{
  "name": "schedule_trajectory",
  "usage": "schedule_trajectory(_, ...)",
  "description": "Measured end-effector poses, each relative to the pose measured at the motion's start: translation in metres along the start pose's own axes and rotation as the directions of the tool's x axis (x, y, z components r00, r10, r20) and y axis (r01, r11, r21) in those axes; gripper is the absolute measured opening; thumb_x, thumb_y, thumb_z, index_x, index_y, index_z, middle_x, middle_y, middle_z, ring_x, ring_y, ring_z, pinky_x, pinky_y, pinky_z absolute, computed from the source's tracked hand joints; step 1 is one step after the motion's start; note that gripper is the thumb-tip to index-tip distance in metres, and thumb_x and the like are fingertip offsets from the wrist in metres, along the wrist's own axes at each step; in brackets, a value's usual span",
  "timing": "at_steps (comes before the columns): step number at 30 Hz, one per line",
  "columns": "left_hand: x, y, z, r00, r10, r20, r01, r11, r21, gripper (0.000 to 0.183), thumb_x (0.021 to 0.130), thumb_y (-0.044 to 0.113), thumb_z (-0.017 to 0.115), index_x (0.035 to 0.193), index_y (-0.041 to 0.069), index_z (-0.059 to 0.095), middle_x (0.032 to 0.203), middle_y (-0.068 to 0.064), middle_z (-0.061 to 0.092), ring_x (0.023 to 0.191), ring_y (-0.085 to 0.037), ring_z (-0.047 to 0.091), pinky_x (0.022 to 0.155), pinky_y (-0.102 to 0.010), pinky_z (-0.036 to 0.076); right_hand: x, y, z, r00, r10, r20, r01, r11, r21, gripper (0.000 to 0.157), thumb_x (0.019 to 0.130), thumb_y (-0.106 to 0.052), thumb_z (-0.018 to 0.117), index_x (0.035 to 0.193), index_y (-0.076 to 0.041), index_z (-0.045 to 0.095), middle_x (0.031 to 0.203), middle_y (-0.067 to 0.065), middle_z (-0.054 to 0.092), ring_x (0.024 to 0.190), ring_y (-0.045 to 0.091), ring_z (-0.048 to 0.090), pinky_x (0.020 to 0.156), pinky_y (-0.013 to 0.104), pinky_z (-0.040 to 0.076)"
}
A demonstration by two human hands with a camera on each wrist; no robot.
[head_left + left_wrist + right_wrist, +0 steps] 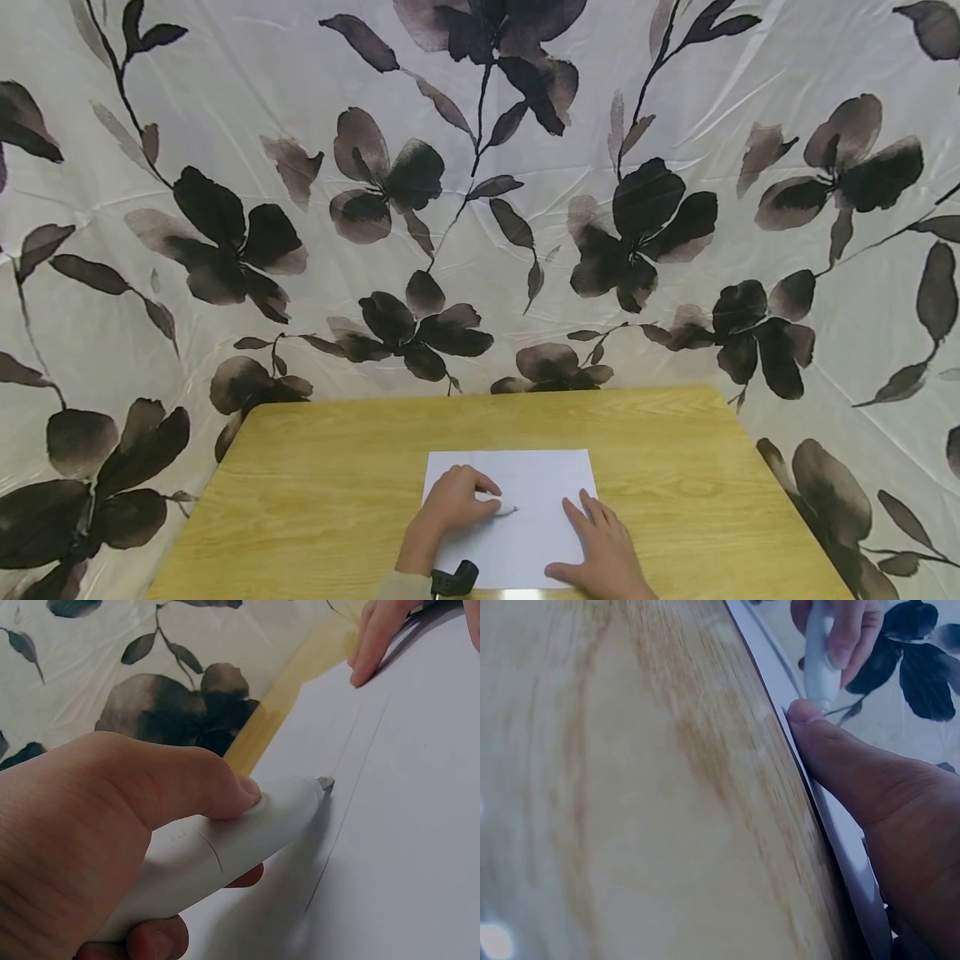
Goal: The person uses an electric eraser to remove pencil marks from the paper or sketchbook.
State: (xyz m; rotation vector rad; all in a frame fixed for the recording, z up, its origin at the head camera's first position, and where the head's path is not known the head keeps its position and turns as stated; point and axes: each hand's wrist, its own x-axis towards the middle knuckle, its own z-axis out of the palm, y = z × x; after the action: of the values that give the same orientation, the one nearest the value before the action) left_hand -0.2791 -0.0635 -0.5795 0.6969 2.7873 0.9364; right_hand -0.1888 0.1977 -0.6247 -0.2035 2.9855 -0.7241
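Note:
My left hand (455, 502) grips a white utility knife (225, 847), its thumb pressed on the slider on top. The short metal tip (325, 784) is right at the surface of a white sheet of paper (536, 533). Two thin, nearly parallel lines run over the sheet in the left wrist view; the shorter one reaches toward the tip. On the sheet's right side rests my right hand (603, 546), fingers spread and thumb apart. In the right wrist view its thumb (840, 746) lies along the near edge of the paper.
The sheet lies on a yellow wood-grain table (337, 483) near its front edge. A pale cloth (525, 250) with dark flowers hangs behind and beside the table. A black wrist device (455, 577) is strapped on the left wrist.

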Motion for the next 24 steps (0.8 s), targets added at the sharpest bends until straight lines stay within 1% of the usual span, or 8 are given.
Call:
schedule_trajectory(2, 0.001, 0.0006, 0.0008, 1.0, 0.009, -0.004, -0.009, 1.0, -0.004, 0.012, 0.078, 0.029, 0.074, 0.087, 0.023, 0.08, 0.088, 0.01, 0.07, 0.084, -0.008, 0.065, 0.071, -0.031, 0.051, 0.0002, 0.0009, 0.0007, 1.0, -0.004, -0.009, 0.004, 1.0, -0.004, 0.11, 0.06, -0.084, 0.061, 0.144, -0.014, 0.048, 0.152, 0.019, 0.033, 0.134, 0.044, 0.031, 0.1, 0.067, 0.025)
schedule_trajectory(7, 0.0008, -0.0002, -0.0002, 1.0, -0.016, -0.014, 0.017, 1.0, 0.011, 0.011, 0.077, 0.027, 0.074, 0.085, 0.023, 0.079, 0.087, 0.01, 0.07, 0.085, -0.008, 0.065, 0.072, -0.032, 0.052, 0.0006, 0.0038, 0.0035, 1.0, -0.013, -0.029, 0.013, 1.0, -0.01, 0.112, 0.059, -0.087, 0.057, 0.144, -0.015, 0.048, 0.152, 0.018, 0.033, 0.135, 0.043, 0.031, 0.101, 0.066, 0.026)
schedule_trajectory(13, 0.0045, 0.0012, 0.0017, 1.0, 0.017, -0.004, -0.017, 1.0, -0.001, 0.011, 0.077, 0.028, 0.075, 0.085, 0.022, 0.08, 0.086, 0.011, 0.07, 0.084, -0.007, 0.064, 0.072, -0.031, 0.051, 0.0008, 0.0051, 0.0046, 0.999, -0.024, -0.046, 0.023, 1.0, -0.014, 0.11, 0.06, -0.086, 0.058, 0.144, -0.015, 0.048, 0.152, 0.018, 0.032, 0.135, 0.043, 0.031, 0.101, 0.066, 0.026)
schedule_trajectory(15, 0.005, 0.0015, 0.002, 1.0, 0.015, -0.002, -0.015, 1.0, -0.001, 0.011, 0.077, 0.029, 0.075, 0.085, 0.022, 0.08, 0.086, 0.011, 0.07, 0.083, -0.006, 0.064, 0.072, -0.031, 0.051, 0.0003, 0.005, 0.0042, 0.999, -0.022, -0.04, 0.021, 1.0, -0.014, 0.11, 0.06, -0.086, 0.059, 0.144, -0.014, 0.048, 0.152, 0.019, 0.033, 0.134, 0.044, 0.031, 0.101, 0.066, 0.026)
schedule_trajectory(19, 0.0035, 0.0018, 0.0003, 1.0, -0.015, -0.01, 0.015, 1.0, 0.009, 0.01, 0.077, 0.027, 0.075, 0.084, 0.023, 0.079, 0.086, 0.011, 0.07, 0.083, -0.007, 0.064, 0.072, -0.032, 0.051, -0.0002, 0.0055, 0.0039, 0.999, -0.019, -0.036, 0.018, 1.0, -0.014, 0.11, 0.061, -0.085, 0.059, 0.144, -0.014, 0.048, 0.152, 0.019, 0.033, 0.134, 0.043, 0.031, 0.101, 0.066, 0.026)
schedule_trajectory(21, 0.0036, 0.0024, 0.0, 1.0, -0.005, -0.013, 0.005, 1.0, 0.003, 0.01, 0.077, 0.026, 0.075, 0.084, 0.021, 0.08, 0.085, 0.009, 0.07, 0.083, -0.009, 0.065, 0.071, -0.033, 0.051, -0.0003, 0.0058, 0.0039, 0.999, -0.023, -0.045, 0.023, 1.0, -0.017, 0.11, 0.061, -0.085, 0.059, 0.144, -0.015, 0.048, 0.152, 0.018, 0.033, 0.135, 0.042, 0.031, 0.101, 0.066, 0.026)
schedule_trajectory(24, 0.0049, 0.0043, 0.0016, 1.0, 0.001, 0.001, -0.001, 1.0, -0.001, 0.011, 0.077, 0.027, 0.075, 0.085, 0.021, 0.08, 0.086, 0.01, 0.07, 0.084, -0.008, 0.064, 0.072, -0.032, 0.051, -0.0005, 0.006, 0.0041, 0.997, -0.038, -0.064, 0.037, 0.999, -0.014, 0.109, 0.061, -0.085, 0.059, 0.143, -0.014, 0.049, 0.152, 0.018, 0.033, 0.134, 0.042, 0.032, 0.101, 0.066, 0.026)
